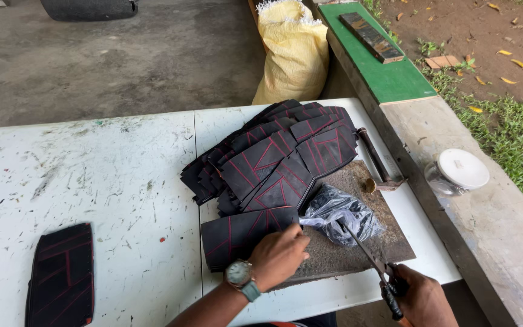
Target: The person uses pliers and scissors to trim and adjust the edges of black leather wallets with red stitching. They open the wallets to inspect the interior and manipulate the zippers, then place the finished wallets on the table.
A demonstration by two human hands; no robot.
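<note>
- We see the left hand (278,254), a watch on its wrist, lying on a black rubber piece (246,233) marked with red lines; the fingers are curled together and press down on the piece's right end.
- That piece lies at the near edge of the white table (116,181), its right end resting on a dark flat board (358,242).
- The right hand (422,300) is closed around the handles of scissors (373,260), whose blades point up and left toward a crumpled clear plastic bag (340,215) on the board.
- Just behind the held piece, a pile of similar black pieces (279,154) fans out across the table.
- One more black piece (62,278) lies apart at the table's near left corner.
- At the board's far right edge lies a rusty metal tool (379,163).
- On the concrete ledge to the right stands a jar with a white lid (458,171); a yellow sack (292,51) leans behind the table.
</note>
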